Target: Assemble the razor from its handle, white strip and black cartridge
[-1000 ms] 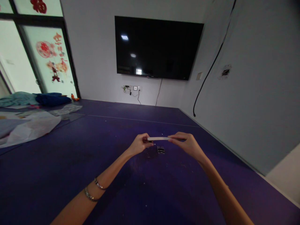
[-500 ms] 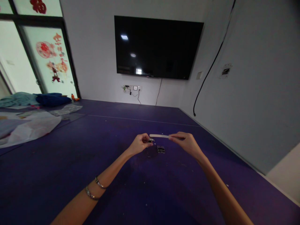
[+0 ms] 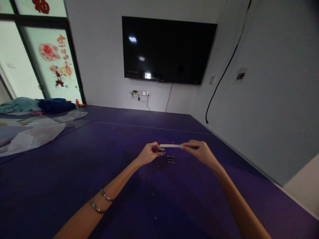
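My left hand (image 3: 149, 152) is closed, with thumb and fingers pinching a small dark and silvery piece (image 3: 161, 150) that resembles a tiny circuit board. From the right, my right hand (image 3: 196, 149) grips one end of a slim white stick (image 3: 170, 145), held almost level. The stick's other end meets the fingertips of my left hand, just above the small piece; whether it touches the piece I cannot tell. On the purple surface (image 3: 154, 205) below the stick lies a small dark, flat rectangular part (image 3: 171, 159), with fine detail too small to read.
Clear plastic sheeting (image 3: 37, 136) spreads at the left, with folded blue cloth (image 3: 56, 105) and a small orange object (image 3: 79, 103) behind it. A black cable (image 3: 221, 78) hangs along the right wall. A television (image 3: 169, 49) is mounted on the far wall.
The white stick and my right hand have shifted very slightly to the right and down. The small piece in my left hand shows a little more. The part on the surface stays put.
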Motion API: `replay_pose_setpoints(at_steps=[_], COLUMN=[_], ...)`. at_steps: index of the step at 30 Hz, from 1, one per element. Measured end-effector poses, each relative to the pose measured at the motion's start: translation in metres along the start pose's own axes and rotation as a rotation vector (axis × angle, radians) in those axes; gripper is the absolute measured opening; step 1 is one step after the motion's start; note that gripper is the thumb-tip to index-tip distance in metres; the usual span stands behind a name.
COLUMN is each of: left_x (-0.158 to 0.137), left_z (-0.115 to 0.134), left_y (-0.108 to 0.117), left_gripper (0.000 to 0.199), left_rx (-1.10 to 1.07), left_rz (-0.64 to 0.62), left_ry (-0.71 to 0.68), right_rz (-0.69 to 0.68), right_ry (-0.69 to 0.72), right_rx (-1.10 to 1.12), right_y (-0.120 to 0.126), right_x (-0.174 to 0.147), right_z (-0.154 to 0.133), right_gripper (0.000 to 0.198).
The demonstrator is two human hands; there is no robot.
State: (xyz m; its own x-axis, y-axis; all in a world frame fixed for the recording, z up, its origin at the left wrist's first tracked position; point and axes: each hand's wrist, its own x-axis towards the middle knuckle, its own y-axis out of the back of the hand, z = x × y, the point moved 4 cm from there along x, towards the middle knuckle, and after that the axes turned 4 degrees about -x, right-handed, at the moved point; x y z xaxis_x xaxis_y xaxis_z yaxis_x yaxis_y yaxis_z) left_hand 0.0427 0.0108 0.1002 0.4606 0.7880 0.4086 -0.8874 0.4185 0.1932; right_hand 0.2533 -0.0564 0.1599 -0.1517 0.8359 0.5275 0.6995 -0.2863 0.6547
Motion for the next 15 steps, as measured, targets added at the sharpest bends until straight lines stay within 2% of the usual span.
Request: replay_pose_setpoints(at_steps=[3,8,13,15], left_x=[-0.0007,-0.0009,-0.0005,-0.0004], left_z=[0.0036,0.0049,0.0049,0.0057], left_y=[-0.0016,-0.0025,-0.001,-0.0004], left_gripper=[0.028,0.027,0.027,0.026], left_rx=[-0.017,-0.039,-0.015,-0.025], left_rz=[-0.001,-0.005,0.002,0.004], left_ry=[-0.003,0.001,-0.01,-0.002], right_rz=[-0.041,-0.003,-0.069,-0.048], right_ry=[0.015,-0.018,0.006,-0.008], right_rx=[0.029,0.005,0.051,0.051], right_y=[-0.002,-0.0003,-0.0023,-0.0015], right_x=[0.0001,0.0,0.0002,0.0008], right_z=[-0.0032,0.0019,0.0006,0.003], right_gripper=[0.024,0.025,0.024,0.024])
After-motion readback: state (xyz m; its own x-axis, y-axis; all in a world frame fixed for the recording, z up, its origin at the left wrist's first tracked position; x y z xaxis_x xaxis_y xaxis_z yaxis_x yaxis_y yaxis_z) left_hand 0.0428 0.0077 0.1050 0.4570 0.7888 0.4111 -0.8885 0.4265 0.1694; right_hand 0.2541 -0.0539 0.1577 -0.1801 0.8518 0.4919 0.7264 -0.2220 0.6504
